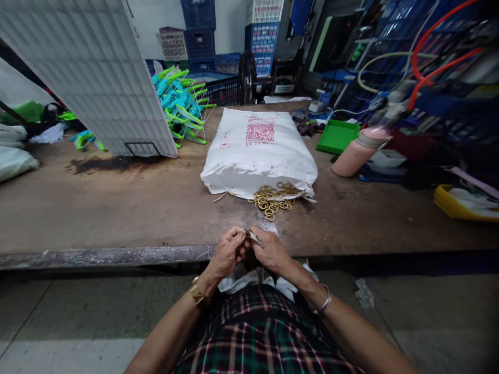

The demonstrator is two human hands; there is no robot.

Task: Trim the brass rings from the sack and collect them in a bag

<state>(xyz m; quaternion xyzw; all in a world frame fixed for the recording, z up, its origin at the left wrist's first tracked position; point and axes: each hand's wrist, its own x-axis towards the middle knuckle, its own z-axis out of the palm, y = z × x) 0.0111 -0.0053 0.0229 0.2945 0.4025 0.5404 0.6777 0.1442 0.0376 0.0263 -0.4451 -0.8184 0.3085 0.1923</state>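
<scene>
My left hand and my right hand meet at the table's front edge, with fingers closed in a pinch. A small pale item shows at the fingertips of my right hand; its kind is too small to tell. What the left fingers grip is mostly hidden. Just beyond the hands, a pile of brass-coloured rings spills at the mouth of a white sack with red print, which lies flat on the brown table.
A tall white ribbed panel stands at left, beside green and turquoise plastic pieces. To the right are a green tray, a pink bottle, orange hoses and a yellow container. Crates are stacked behind.
</scene>
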